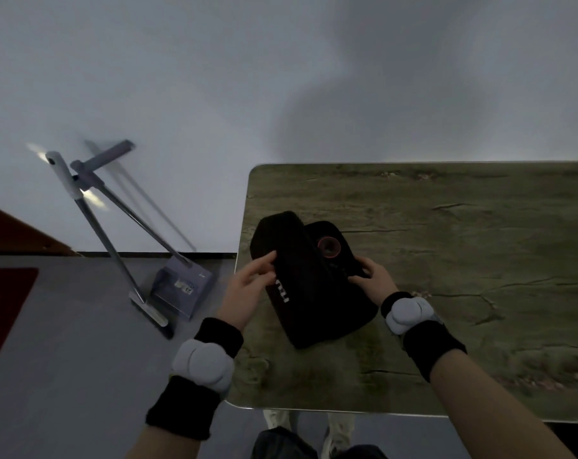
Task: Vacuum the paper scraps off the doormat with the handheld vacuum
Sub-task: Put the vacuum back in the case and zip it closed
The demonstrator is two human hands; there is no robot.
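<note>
Black vacuum [314, 286], red-ringed opening, white lettering, on bench [446, 226]; left hand [247, 286] fingers spread touching it, right hand [373, 276] fingers gripping it.

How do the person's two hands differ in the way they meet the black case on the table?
The left hand lies with straight fingers on the black case at its left flap; the right hand curls round its right edge, near the red-ringed opening. The left hand hangs off the table; the right is over it. Both wear black wristbands.
</note>
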